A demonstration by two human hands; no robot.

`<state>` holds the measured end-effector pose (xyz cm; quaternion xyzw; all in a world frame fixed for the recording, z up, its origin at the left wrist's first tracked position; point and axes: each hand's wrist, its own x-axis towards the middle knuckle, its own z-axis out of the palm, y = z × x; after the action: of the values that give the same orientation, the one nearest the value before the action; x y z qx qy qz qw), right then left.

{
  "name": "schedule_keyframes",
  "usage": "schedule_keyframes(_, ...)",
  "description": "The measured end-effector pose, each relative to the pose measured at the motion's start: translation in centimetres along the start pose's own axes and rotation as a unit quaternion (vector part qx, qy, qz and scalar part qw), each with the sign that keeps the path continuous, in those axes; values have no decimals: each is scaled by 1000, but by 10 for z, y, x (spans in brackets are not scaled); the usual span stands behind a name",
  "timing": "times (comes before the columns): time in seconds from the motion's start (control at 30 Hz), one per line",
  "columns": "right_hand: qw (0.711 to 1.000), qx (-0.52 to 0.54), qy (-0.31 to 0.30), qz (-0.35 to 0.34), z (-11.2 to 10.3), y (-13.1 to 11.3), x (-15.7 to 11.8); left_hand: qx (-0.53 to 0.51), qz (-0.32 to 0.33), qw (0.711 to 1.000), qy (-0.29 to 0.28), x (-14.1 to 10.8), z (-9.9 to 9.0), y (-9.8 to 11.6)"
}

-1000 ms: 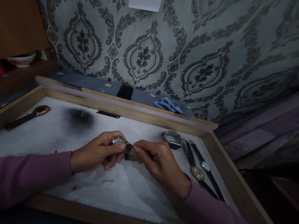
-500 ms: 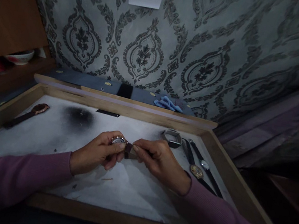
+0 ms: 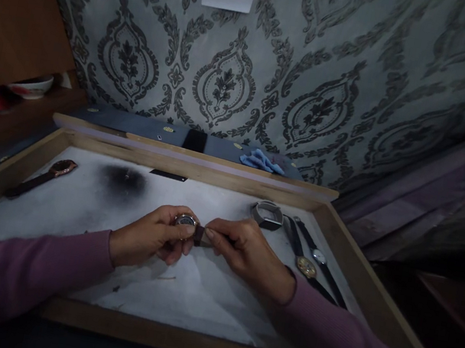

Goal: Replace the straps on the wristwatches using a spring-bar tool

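My left hand [image 3: 157, 231] is closed around a round watch case [image 3: 186, 221], its thumb lying across the lower edge of the face-up side. Close beside it, my right hand [image 3: 247, 255] pinches a dark brown watch strap [image 3: 200, 236] between thumb and forefinger. The strap's near end meets the case by the left fingertips; whether the two are joined I cannot tell. Part of the strap is hidden behind the right fingers. Both hands are above the white floor of a shallow wooden tray [image 3: 185, 341].
Inside the tray, a brown-strapped watch [image 3: 63, 167] lies left. To the right are a square-faced watch [image 3: 268, 214], a gold-faced watch [image 3: 306, 267] and a small silver watch [image 3: 319, 256]. A black strip [image 3: 168, 175] lies at the back. A blue cloth [image 3: 262, 160] sits beyond the rim.
The watch case has tilted a little and shifted slightly right in my left fingers. Both hands keep their grips almost in the same place.
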<state>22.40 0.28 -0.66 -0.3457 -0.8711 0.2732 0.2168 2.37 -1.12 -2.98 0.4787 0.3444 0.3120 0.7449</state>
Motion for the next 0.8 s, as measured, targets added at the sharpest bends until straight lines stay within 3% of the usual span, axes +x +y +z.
schedule_keyframes(0.3, 1000, 0, 0, 3, -1, -3, 1, -15, -21, 999, -27, 0, -5, 5)
schedule_keyframes(0.63, 999, 7, -51, -15, 1, -4, -1, 49, -108, 986, -120, 0, -15, 10)
schedule_keyframes(0.8, 998, 19, -62, -19, 2, -5, 0, 66, -109, 982, -137, -1, -14, 12)
